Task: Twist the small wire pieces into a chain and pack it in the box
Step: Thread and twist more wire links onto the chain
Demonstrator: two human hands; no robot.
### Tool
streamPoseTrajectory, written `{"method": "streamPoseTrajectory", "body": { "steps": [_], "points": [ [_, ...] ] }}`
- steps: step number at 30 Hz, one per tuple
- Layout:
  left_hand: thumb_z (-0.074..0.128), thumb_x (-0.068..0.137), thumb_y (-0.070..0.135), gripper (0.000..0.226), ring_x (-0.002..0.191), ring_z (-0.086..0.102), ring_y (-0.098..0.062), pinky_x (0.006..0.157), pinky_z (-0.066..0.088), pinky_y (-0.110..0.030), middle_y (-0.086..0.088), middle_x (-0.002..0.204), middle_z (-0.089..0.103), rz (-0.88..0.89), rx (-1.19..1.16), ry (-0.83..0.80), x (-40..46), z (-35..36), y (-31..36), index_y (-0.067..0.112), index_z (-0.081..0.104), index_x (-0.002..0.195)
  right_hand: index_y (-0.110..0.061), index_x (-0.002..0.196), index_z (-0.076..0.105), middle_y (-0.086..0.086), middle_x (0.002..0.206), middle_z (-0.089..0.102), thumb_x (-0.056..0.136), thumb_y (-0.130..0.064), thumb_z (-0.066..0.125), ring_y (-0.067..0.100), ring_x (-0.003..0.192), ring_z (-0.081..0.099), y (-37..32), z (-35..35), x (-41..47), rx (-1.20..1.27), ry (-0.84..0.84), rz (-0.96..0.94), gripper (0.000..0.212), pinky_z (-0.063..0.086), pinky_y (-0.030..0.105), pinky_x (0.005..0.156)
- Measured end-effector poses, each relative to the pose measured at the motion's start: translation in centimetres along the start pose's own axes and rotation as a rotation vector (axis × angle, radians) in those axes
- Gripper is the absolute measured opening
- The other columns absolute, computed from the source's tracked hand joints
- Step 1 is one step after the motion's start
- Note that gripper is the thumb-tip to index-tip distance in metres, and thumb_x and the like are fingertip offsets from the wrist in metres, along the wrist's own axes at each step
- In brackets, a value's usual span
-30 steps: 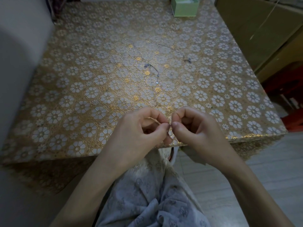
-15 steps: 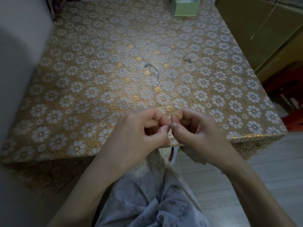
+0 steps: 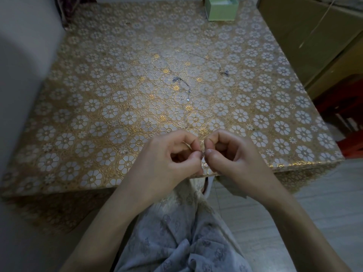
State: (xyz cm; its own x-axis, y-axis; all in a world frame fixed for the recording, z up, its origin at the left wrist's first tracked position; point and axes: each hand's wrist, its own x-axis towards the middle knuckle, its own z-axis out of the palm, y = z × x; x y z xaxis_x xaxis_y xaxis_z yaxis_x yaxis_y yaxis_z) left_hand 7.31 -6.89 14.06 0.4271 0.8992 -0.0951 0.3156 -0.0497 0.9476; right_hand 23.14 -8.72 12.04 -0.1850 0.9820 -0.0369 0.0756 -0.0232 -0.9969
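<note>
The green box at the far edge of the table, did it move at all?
No. The green cardboard box sits at the same spot on the gold flower-patterned tablecloth, at the table's far edge, in every picture.

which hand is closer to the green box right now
Right. The green box sits at the table's far edge, right of centre; the right hand is more nearly below it, the left hand further left.

Box [image 3: 221,10] top (far edge) cut off

The box [image 3: 221,9] sits at the table's [image 3: 82,122] far edge, wire pieces [image 3: 182,85] mid-table.
</note>
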Motion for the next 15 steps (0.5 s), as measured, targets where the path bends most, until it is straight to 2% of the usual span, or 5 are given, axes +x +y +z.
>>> {"method": "streamPoseTrajectory", "body": {
  "steps": [2, 4, 8, 12, 15],
  "points": [
    [0.062, 0.080, 0.015, 0.007, 0.054, 0.062, -0.009, 0.054, 0.047, -0.018, 0.001, 0.061, 0.069, 0.002, 0.016, 0.007, 0.01, 0.04, -0.09, 0.019, 0.061, 0.073, -0.015, 0.065, 0.053, 0.007, 0.055, 0.043, 0.075, -0.011, 0.053, 0.008, 0.046, 0.035, 0.13, 0.04, 0.08, -0.030, 0.009, 0.000, 0.011, 0.027, 0.019, 0.042],
    [0.059, 0.076, 0.020, 0.003, 0.056, 0.063, -0.012, 0.055, 0.048, -0.020, 0.000, 0.061, 0.069, -0.005, 0.004, 0.017, 0.07, 0.16, -0.21, 0.020, 0.061, 0.074, -0.013, 0.065, 0.052, 0.007, 0.054, 0.043, 0.075, -0.010, 0.053, 0.004, 0.042, 0.033, 0.09, 0.08, 0.07, 0.002, 0.010, 0.008, 0.011, 0.026, 0.015, 0.039],
    [0.061, 0.083, 0.008, 0.010, 0.054, 0.061, -0.007, 0.054, 0.045, -0.013, -0.001, 0.059, 0.068, -0.009, -0.073, 0.004, 0.02, 0.28, -0.11, 0.014, 0.060, 0.075, -0.008, 0.067, 0.050, -0.004, 0.048, 0.042, 0.076, -0.006, 0.051, 0.000, 0.034, 0.034, -0.19, -0.03, -0.12, 0.113, -0.012, 0.018, 0.010, 0.026, 0.009, 0.036],
    [0.061, 0.083, 0.010, 0.011, 0.055, 0.061, -0.006, 0.055, 0.045, -0.013, 0.001, 0.060, 0.068, -0.010, -0.058, -0.001, 0.04, 0.30, -0.03, 0.016, 0.059, 0.074, -0.006, 0.068, 0.049, -0.008, 0.046, 0.043, 0.076, -0.007, 0.050, 0.001, 0.032, 0.035, -0.17, -0.07, -0.14, 0.111, -0.018, 0.039, 0.009, 0.026, 0.008, 0.035],
    [0.056, 0.076, 0.019, 0.004, 0.056, 0.060, -0.009, 0.054, 0.045, -0.024, 0.002, 0.061, 0.069, -0.014, -0.033, 0.020, 0.09, 0.15, -0.04, 0.019, 0.057, 0.072, -0.007, 0.068, 0.049, -0.005, 0.049, 0.042, 0.076, -0.007, 0.050, 0.001, 0.030, 0.035, -0.36, -0.15, -0.34, 0.142, 0.003, 0.053, 0.008, 0.025, 0.007, 0.034]
  ]
}}
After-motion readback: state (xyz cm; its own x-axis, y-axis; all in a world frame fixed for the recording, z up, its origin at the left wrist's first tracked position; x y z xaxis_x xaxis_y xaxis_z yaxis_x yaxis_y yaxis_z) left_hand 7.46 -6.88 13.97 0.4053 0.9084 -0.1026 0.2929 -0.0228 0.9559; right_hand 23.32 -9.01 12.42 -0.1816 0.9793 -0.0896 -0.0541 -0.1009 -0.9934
